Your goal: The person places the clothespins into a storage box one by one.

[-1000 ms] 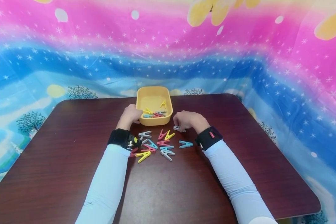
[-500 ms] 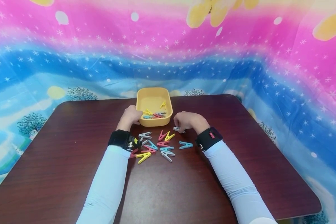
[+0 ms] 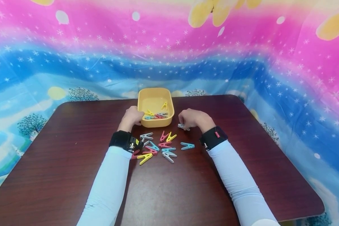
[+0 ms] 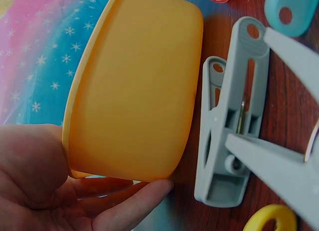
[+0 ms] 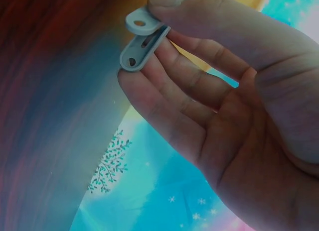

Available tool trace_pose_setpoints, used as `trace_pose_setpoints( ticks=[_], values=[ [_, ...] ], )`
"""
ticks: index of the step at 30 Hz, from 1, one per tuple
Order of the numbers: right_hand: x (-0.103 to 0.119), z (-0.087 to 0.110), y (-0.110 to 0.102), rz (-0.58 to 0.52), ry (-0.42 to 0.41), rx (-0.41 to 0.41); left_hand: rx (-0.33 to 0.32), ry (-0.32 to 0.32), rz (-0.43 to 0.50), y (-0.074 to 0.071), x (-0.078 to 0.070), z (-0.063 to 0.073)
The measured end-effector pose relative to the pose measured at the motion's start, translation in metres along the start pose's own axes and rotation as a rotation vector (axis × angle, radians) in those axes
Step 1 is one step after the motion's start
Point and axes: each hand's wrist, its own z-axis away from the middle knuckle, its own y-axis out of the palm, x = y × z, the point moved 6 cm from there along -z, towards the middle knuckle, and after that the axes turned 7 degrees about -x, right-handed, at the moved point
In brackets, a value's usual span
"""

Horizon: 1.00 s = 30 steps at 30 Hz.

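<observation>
My left hand (image 3: 131, 117) grips the near left corner of a yellow plastic bin (image 3: 155, 123). In the left wrist view, the thumb side lies at the bin's rim (image 4: 67, 111) and a fingertip reaches along the outer wall. Several clothespins lie inside, yellow, red, blue and grey. To the right of the bin, my right hand (image 3: 195, 119) pinches a pale grey clothespin (image 3: 181, 126). In the right wrist view, thumb and fingers hold this clothespin (image 5: 142, 49) by its handle ends; its far part is hidden behind them.
Loose clothespins in several colours lie in front of the bin, among them a yellow one (image 3: 145, 157) and a blue one (image 3: 187, 146). The dark brown table (image 3: 169, 191) ends at a patterned cloth backdrop (image 3: 169, 59) behind the bin.
Over the last half second my right hand has moved slightly to the right and away from me, carrying the grey clothespin. The left hand and the bin have stayed in place.
</observation>
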Motion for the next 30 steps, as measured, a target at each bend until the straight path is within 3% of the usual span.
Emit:
trace_pose_setpoints(
  ticks=[6, 12, 15, 18, 23, 30],
  values=[
    [-0.008, 0.000, -0.014, -0.025, -0.001, -0.118, 0.009, -0.001, 0.005, 0.001, 0.003, 0.000],
    [-0.013, -0.006, -0.046, -0.090, -0.019, -0.456, 0.011, -0.006, 0.011, 0.001, 0.006, 0.001],
    [-0.004, -0.013, -0.058, -0.113, -0.041, -0.566, 0.014, -0.008, 0.010, 0.001, 0.006, 0.001],
    [0.012, -0.023, -0.065, -0.101, -0.082, -0.577, 0.013, -0.004, 0.006, 0.000, 0.005, 0.001],
    [0.035, -0.043, -0.067, -0.043, -0.127, -0.511, 0.009, 0.003, 0.009, -0.001, 0.000, 0.003],
    [0.046, -0.065, -0.060, 0.046, -0.171, -0.417, 0.011, 0.015, 0.019, -0.001, -0.002, 0.003]
  ],
)
